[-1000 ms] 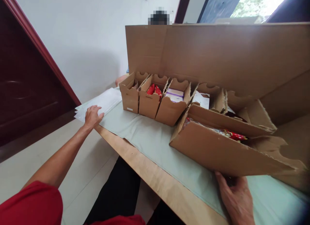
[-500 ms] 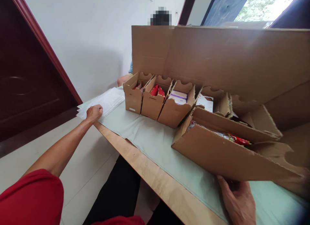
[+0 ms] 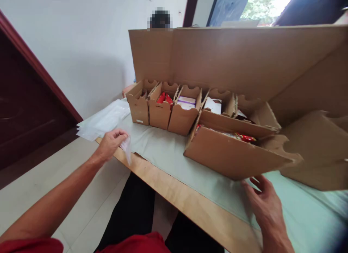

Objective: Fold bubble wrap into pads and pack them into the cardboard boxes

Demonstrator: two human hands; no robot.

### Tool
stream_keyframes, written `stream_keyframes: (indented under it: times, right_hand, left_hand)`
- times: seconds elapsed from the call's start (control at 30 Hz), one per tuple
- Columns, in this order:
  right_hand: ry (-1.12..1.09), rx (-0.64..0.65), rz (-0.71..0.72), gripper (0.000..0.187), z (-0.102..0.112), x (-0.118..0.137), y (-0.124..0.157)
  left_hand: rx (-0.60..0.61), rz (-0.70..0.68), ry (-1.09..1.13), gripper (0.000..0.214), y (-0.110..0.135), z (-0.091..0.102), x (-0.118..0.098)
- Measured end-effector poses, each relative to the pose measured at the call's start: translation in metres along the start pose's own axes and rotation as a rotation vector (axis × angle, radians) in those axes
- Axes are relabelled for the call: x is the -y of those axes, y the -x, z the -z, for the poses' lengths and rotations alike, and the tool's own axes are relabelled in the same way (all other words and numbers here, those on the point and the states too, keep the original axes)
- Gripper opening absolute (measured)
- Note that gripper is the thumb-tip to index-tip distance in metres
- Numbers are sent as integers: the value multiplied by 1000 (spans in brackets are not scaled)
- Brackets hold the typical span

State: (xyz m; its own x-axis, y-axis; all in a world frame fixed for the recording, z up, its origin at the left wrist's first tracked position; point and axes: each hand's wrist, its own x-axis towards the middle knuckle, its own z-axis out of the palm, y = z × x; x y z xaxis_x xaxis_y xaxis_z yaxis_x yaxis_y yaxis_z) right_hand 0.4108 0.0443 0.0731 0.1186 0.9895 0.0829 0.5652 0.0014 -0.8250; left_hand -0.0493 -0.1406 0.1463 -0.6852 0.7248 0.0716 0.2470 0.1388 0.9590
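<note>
My left hand [image 3: 111,144] is closed, pinching a thin clear plastic bag [image 3: 127,151] that hangs from the fingers near the table's front edge. Just behind it lies a stack of clear plastic bags [image 3: 102,118] at the table's left end. My right hand [image 3: 265,200] is open, thumb and fingers apart, close to the bottom edge of a long cardboard bin [image 3: 231,151]. Whether the fingertips touch that bin cannot be told. Inside the bin are shiny packets, one of them a red packet [image 3: 246,137].
A row of cardboard bins [image 3: 159,117] holds red packets [image 3: 164,98] and purple-and-white packs [image 3: 187,102]. Behind it stands a tall cardboard panel [image 3: 217,57]. Another cardboard bin [image 3: 312,155] is at the right. A person [image 3: 160,20] is behind the panel. The green cloth [image 3: 163,147] covers the table.
My left hand has moved right, away from the stack, with a plastic bag now in its fingers. My right hand stays by the long bin. The view has shifted right.
</note>
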Motion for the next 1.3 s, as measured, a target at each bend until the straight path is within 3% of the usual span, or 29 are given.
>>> stream_keyframes:
  times: [0.07, 0.13, 0.23, 0.33, 0.43, 0.5, 0.57, 0.7, 0.77, 0.83, 0.93, 1.0, 1.07, 1.2, 1.3]
  right_hand:
    - [-18, -129, 32, 75, 11, 6, 26]
    - [-49, -161, 144, 63, 15, 14, 60]
    - [-153, 97, 310, 53, 2, 27, 113]
    - [-245, 369, 328, 74, -25, 34, 144]
    - [-249, 328, 186, 75, -48, 30, 146]
    - [-237, 214, 113, 60, -55, 23, 138]
    - [-255, 134, 97, 47, -58, 15, 130]
    - [-282, 129, 121, 37, -54, 10, 128]
    - [-293, 169, 169, 31, -47, 14, 130]
    - [-290, 225, 267, 24, -36, 23, 131]
    - [-237, 268, 425, 17, -11, 36, 122]
    - [-201, 257, 452, 16, 5, 41, 110]
    - [-172, 222, 402, 18, 16, 39, 96]
    - [-113, 134, 238, 35, 16, 19, 72]
    - [-39, -8, 235, 43, 9, -2, 68]
  left_hand:
    - [152, 72, 109, 28, 26, -39, -1]
    - [269, 132, 179, 27, 48, -76, -4]
    - [358, 212, 288, 26, 75, -128, -10]
    - [448, 279, 420, 28, 99, -169, -15]
    - [583, 253, 492, 30, 118, -192, -15]
    - [604, 142, 432, 27, 124, -193, -9]
    - [523, -33, 294, 21, 124, -184, 0]
    - [329, -260, -24, 17, 104, -159, 18]
    - [322, -334, -149, 29, 86, -153, 22]
    - [367, -411, -222, 55, 66, -150, 20]
    - [584, -342, -233, 82, 42, -148, 8]
    - [789, -194, -213, 75, 36, -146, -1]
    - [896, -82, -188, 58, 37, -146, -6]
    - [828, -80, -185, 55, 44, -155, -2]
    - [754, -181, -337, 64, 46, -163, 8]
